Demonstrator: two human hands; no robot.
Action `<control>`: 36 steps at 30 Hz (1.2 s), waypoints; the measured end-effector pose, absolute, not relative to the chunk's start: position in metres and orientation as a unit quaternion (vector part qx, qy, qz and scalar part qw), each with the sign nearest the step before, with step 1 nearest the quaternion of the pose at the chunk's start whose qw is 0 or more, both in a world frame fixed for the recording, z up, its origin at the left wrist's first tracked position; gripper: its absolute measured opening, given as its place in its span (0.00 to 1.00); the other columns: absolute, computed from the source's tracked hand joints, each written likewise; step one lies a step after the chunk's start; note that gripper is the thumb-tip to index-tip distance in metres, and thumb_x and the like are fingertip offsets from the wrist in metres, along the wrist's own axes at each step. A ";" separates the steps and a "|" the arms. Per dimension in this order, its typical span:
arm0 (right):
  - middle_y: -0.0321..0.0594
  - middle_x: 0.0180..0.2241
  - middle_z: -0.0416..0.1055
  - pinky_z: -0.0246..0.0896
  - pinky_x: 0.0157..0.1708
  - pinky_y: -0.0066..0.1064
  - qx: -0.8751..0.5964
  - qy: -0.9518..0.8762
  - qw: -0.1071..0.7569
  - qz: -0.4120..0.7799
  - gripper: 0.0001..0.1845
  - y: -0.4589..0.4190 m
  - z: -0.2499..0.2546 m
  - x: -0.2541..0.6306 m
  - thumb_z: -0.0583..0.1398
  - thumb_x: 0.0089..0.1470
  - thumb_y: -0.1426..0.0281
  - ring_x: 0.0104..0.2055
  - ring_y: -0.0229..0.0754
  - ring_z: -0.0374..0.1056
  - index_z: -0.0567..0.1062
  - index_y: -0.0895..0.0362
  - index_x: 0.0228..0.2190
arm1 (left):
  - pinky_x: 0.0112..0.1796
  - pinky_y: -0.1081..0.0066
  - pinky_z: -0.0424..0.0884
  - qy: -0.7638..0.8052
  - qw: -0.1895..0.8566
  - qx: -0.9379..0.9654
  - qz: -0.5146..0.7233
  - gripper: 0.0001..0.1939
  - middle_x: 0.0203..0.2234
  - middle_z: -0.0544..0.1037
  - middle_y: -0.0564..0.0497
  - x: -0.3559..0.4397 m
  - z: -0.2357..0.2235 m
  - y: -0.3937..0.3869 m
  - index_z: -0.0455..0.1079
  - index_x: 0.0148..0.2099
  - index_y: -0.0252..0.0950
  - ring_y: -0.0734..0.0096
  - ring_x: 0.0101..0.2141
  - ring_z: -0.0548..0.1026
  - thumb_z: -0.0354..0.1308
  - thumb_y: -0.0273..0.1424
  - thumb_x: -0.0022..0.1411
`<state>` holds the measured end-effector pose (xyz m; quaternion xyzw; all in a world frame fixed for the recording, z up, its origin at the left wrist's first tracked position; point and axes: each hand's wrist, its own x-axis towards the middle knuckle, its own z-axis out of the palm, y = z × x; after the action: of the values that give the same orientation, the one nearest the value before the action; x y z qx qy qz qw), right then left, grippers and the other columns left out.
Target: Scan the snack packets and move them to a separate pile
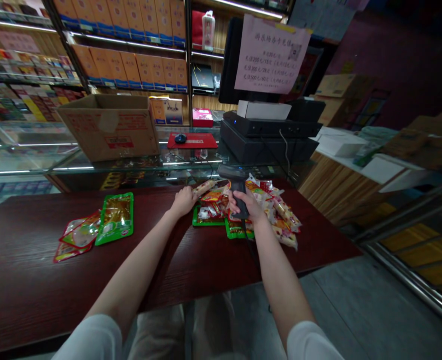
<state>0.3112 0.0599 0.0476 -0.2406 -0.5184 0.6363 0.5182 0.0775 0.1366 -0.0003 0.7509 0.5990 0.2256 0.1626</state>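
My right hand [248,206] is wrapped round the grip of a dark barcode scanner [235,176], whose head points away from me over a heap of snack packets [277,210] on the dark wooden table [25,280]. My left hand [183,201] is closed on one end of a long sausage-like snack stick [204,187] at the heap's left edge. A green-edged packet [207,215] lies between both hands.
Further left on the table lie a green packet [114,217] and red packets [75,237]. Behind stands a glass counter with a cardboard box [110,126], a red mouse mat with mouse [192,140] and a till with a monitor and paper notice [271,55]. Stocked shelves fill the back wall.
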 end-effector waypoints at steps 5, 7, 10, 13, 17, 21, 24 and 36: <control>0.27 0.21 0.63 0.53 0.16 0.25 -0.215 -0.517 0.518 0.646 0.15 0.048 0.049 0.304 0.64 0.53 0.63 0.13 0.28 0.55 0.63 0.56 0.30 | 0.39 0.64 0.74 0.516 0.475 0.559 0.443 0.21 0.37 0.78 0.45 0.046 0.011 0.100 0.65 0.56 0.33 0.64 0.35 0.77 0.49 0.33 0.61; 0.27 0.21 0.63 0.52 0.15 0.25 -0.192 -0.520 0.503 0.663 0.14 0.038 0.048 0.296 0.63 0.54 0.63 0.13 0.28 0.55 0.63 0.56 0.30 | 0.36 0.68 0.74 0.447 0.567 0.489 0.489 0.23 0.36 0.78 0.48 0.032 0.018 0.082 0.65 0.56 0.34 0.68 0.32 0.76 0.51 0.33 0.59; 0.27 0.21 0.63 0.50 0.14 0.25 -0.158 -0.506 0.476 0.702 0.15 0.023 0.043 0.278 0.63 0.54 0.61 0.12 0.27 0.52 0.63 0.56 0.29 | 0.36 0.70 0.74 0.388 0.617 0.448 0.518 0.23 0.38 0.78 0.47 0.015 0.025 0.058 0.68 0.54 0.35 0.70 0.32 0.76 0.54 0.34 0.56; 0.27 0.20 0.62 0.49 0.14 0.25 -0.147 -0.495 0.454 0.726 0.18 0.013 0.033 0.261 0.64 0.53 0.59 0.11 0.27 0.50 0.63 0.56 0.29 | 0.35 0.71 0.74 0.377 0.622 0.438 0.528 0.22 0.37 0.79 0.47 0.006 0.023 0.046 0.69 0.53 0.34 0.72 0.30 0.75 0.56 0.35 0.56; 0.27 0.20 0.64 0.49 0.14 0.24 -0.164 -0.486 0.450 0.731 0.17 0.008 0.020 0.251 0.64 0.53 0.60 0.12 0.28 0.52 0.63 0.56 0.32 | 0.33 0.72 0.72 0.362 0.643 0.429 0.521 0.21 0.36 0.79 0.47 0.006 0.015 0.046 0.69 0.52 0.33 0.73 0.28 0.74 0.58 0.38 0.58; 0.26 0.20 0.64 0.49 0.14 0.24 -0.176 -0.482 0.457 0.727 0.17 0.008 0.014 0.251 0.64 0.54 0.60 0.11 0.28 0.52 0.63 0.55 0.32 | 0.31 0.72 0.71 0.366 0.658 0.436 0.493 0.26 0.38 0.80 0.44 0.006 0.012 0.048 0.70 0.54 0.33 0.73 0.28 0.74 0.62 0.43 0.58; 0.26 0.20 0.64 0.50 0.14 0.24 -0.191 -0.477 0.456 0.727 0.17 0.008 0.013 0.250 0.64 0.53 0.60 0.11 0.28 0.52 0.63 0.55 0.34 | 0.30 0.72 0.70 0.377 0.646 0.467 0.472 0.29 0.40 0.81 0.42 0.002 0.016 0.047 0.71 0.55 0.33 0.74 0.26 0.74 0.65 0.44 0.55; 0.25 0.19 0.64 0.54 0.14 0.23 -0.256 -0.506 0.444 0.694 0.17 0.010 0.007 0.245 0.65 0.55 0.61 0.12 0.27 0.54 0.62 0.55 0.31 | 0.24 0.74 0.63 0.445 0.583 0.517 0.441 0.29 0.33 0.81 0.42 -0.016 0.024 0.049 0.77 0.46 0.29 0.75 0.22 0.70 0.63 0.49 0.53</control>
<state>0.2454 0.0098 0.0065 -0.2562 -0.5061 0.6937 0.4439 -0.0161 0.0490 0.0243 0.5165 0.4452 0.4411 0.5835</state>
